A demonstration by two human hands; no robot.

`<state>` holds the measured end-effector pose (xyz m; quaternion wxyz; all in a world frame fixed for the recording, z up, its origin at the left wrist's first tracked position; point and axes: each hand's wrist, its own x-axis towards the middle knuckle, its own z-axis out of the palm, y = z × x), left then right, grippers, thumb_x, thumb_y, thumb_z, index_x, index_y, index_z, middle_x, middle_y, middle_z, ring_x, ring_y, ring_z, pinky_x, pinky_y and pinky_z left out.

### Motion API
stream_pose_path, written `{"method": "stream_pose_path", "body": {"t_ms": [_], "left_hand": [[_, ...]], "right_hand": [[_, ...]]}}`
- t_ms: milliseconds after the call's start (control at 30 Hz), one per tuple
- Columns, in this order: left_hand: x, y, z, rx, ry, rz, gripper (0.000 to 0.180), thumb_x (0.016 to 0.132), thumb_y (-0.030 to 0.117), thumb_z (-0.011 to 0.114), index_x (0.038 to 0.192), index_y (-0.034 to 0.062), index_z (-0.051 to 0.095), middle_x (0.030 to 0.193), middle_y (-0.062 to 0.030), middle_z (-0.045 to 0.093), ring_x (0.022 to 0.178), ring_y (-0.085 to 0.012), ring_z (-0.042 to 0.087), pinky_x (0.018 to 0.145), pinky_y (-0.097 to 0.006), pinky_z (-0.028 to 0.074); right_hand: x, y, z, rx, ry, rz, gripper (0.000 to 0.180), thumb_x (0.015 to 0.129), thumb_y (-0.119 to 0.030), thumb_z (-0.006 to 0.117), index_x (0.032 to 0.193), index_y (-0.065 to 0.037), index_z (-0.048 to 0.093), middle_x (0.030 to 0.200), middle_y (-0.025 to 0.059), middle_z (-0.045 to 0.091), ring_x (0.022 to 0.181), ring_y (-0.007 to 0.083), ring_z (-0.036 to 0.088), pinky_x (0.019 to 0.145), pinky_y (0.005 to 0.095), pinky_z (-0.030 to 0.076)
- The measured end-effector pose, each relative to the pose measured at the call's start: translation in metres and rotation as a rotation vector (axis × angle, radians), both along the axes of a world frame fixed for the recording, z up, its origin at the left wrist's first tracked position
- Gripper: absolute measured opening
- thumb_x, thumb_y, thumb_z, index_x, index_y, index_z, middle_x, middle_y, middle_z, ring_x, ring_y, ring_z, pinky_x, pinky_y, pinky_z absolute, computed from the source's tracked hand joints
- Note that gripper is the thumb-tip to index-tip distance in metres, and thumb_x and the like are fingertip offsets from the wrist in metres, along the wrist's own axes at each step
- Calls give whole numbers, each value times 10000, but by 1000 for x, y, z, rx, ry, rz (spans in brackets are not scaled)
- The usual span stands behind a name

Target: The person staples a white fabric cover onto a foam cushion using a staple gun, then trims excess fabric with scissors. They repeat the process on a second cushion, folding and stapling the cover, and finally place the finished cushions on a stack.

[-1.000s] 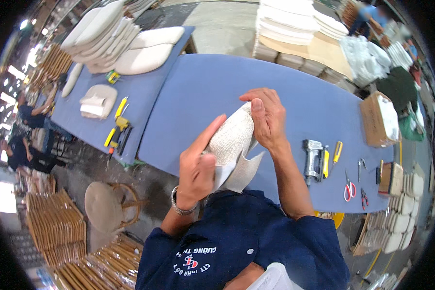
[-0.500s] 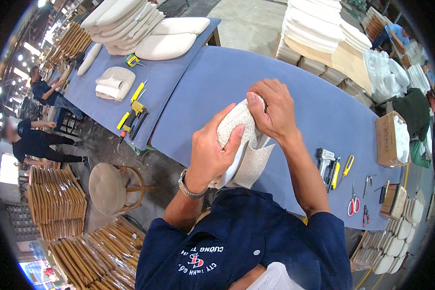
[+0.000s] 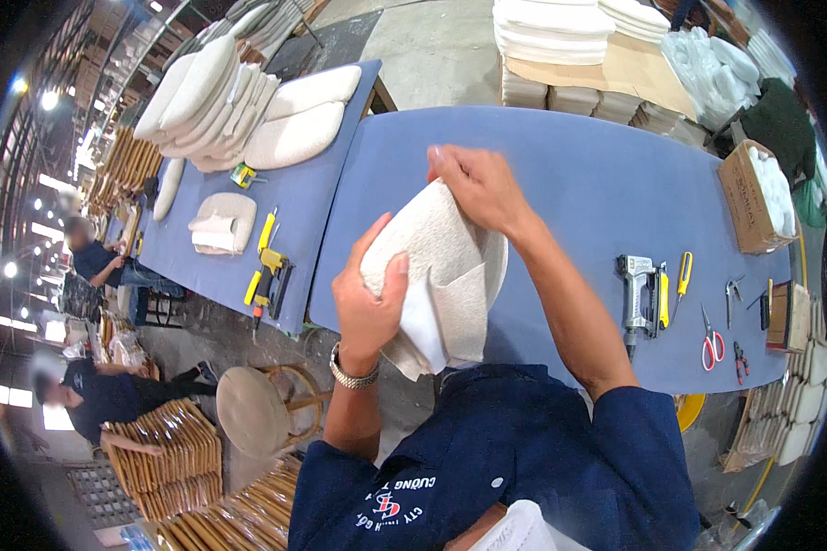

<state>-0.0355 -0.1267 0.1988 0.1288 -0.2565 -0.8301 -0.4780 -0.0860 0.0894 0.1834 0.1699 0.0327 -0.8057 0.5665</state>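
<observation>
A cream textured fabric seat cushion cover (image 3: 413, 234) is held up over the near part of the blue table (image 3: 560, 165). At its left side my left hand (image 3: 372, 303) is closed, with the thumb on the front face and the fingers behind. My right hand (image 3: 478, 188) grips the upper right edge with bent fingers; its fingertips are partly hidden. Toward me a loose flap of the cover (image 3: 461, 308) hangs open, and a smooth white layer (image 3: 421, 321) shows beside it. What fills the cover inside is hidden.
On the table's right lie a silver staple gun (image 3: 636, 289), yellow screwdriver (image 3: 685, 274), red-handled scissors (image 3: 713, 349) and pliers (image 3: 741, 363), near a cardboard box (image 3: 749, 202). The left table bears a yellow-black staple gun (image 3: 271, 266) and stacked cushions (image 3: 202, 92). A stool (image 3: 253, 413) stands left; people work beyond.
The cover has turned and spread, showing a broader face. My right hand has shifted left to its top edge, while my left hand keeps its hold. The whole view has swung.
</observation>
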Motion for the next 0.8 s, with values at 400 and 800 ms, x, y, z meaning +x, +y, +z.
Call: {"method": "stream_pose_path", "body": {"t_ms": [400,800], "left_hand": [[13,3,-3,-56,-51,29,381,929,142,695,1246,-61,631,1006,-279,725,920,-378,752,795,-399,589],[31,74,-40,196,59,-244,844,883,203,772,1568,1,322,1507,-227,512,1355,-343,554,1111,-401,446]], "right_hand": [[6,2,-39,56,241,-11,465,818,-483,785,936,-44,686,847,124,692,784,289,679,747,384,533],[-2,73,-84,-291,172,-18,617,1075,-522,336,1047,5,657,887,94,690,778,165,645,712,312,523]]}}
